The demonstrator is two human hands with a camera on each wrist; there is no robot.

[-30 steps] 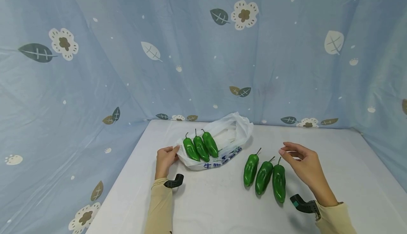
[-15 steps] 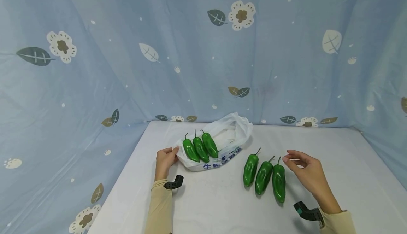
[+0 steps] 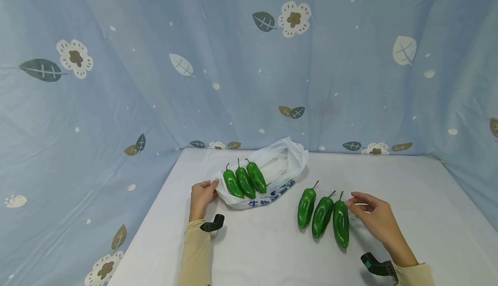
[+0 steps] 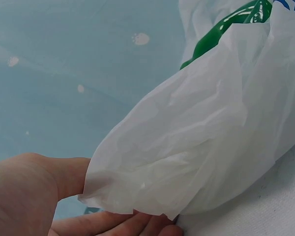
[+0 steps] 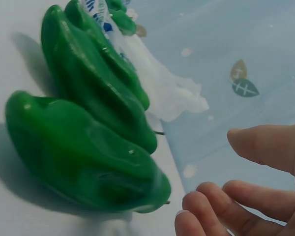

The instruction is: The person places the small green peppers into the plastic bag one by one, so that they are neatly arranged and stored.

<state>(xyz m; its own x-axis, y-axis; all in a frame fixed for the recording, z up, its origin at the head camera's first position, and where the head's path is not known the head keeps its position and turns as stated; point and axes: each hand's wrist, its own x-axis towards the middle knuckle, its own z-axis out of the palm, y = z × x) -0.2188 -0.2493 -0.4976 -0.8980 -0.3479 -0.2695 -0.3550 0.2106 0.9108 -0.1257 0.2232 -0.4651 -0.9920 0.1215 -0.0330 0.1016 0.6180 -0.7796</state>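
My left hand (image 3: 202,197) pinches the left edge of a white plastic bag (image 4: 162,142) printed with blue lettering, thumb on one side and fingers beneath. Three green peppers (image 3: 245,182) lie side by side on the bag's opening, stems pointing away. To the right, three more green peppers lie on the white table; the nearest to my right hand (image 3: 373,217) is the rightmost pepper (image 3: 341,224). That hand hovers beside its stem end, thumb and fingers parted and holding nothing. In the right wrist view this pepper (image 5: 83,152) shows large, a gap left of the fingers (image 5: 211,211).
A white cloth covers the table (image 3: 264,247). Behind and at both sides hangs a blue curtain (image 3: 233,61) with leaf and flower prints. The middle pepper (image 3: 323,217) and left pepper (image 3: 307,208) lie between the bag and my right hand.
My right hand has moved down and slightly right, closer beside the rightmost pepper. The left hand keeps its pinch on the bag, and the peppers stay in place.
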